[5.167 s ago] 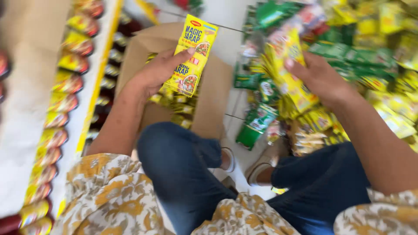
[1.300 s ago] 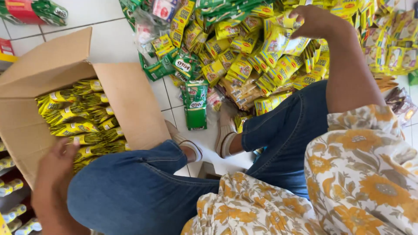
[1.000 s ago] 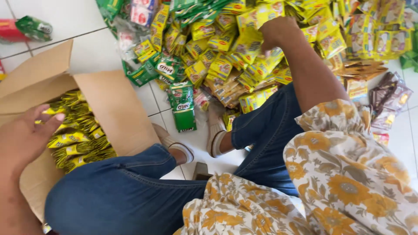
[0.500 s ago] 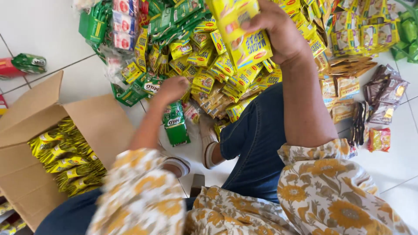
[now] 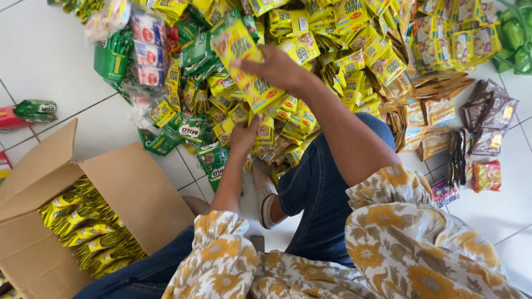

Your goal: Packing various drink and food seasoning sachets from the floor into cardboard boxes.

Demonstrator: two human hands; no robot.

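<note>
White floor tiles (image 5: 50,61) carry a heap of sachets (image 5: 343,61) ahead of your knees, where your right hand (image 5: 277,69) grips a yellow sachet strip (image 5: 246,63) raised over it, your left hand (image 5: 244,135) pinching its lower end, cardboard box (image 5: 127,188) at left.

Head view: sachet pile on tiled floor.
Right hand (image 5: 277,69) holds a yellow sachet strip (image 5: 246,63); left hand (image 5: 244,135) touches the pile (image 5: 310,50); open cardboard box (image 5: 133,188) alongside.
</note>
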